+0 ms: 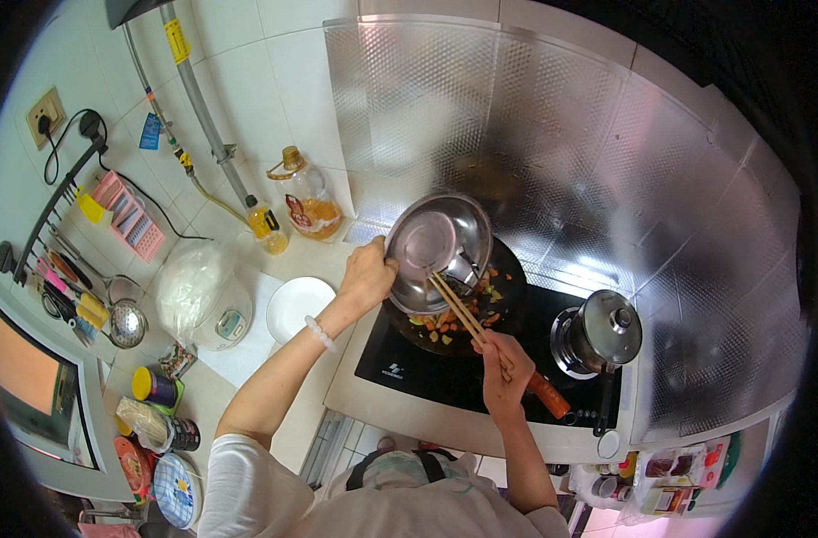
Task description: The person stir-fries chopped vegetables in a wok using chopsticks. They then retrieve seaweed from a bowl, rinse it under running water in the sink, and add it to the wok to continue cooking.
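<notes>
My left hand [368, 274] grips the rim of a stainless steel bowl [422, 235], tipped over a black wok [513, 289]. In my right hand [505, 366] is a pair of wooden chopsticks [459, 308], their tips inside the bowl. Whether food remains in the bowl is hard to tell; something dark shows by its lower right edge. Chopped orange and green vegetables [442, 327] lie in the wok, partly hidden by the bowl. The wok's reddish wooden handle [549, 397] extends below my right hand, and the wok sits on a black glass gas hob [409, 366].
A lidded saucepan [601, 333] stands on the right burner, its handle towards me. Left of the hob are a white plate [300, 309], a rice cooker [224, 316] under plastic, and oil bottles [311, 208]. A foil splash guard [557, 148] rises behind the wok.
</notes>
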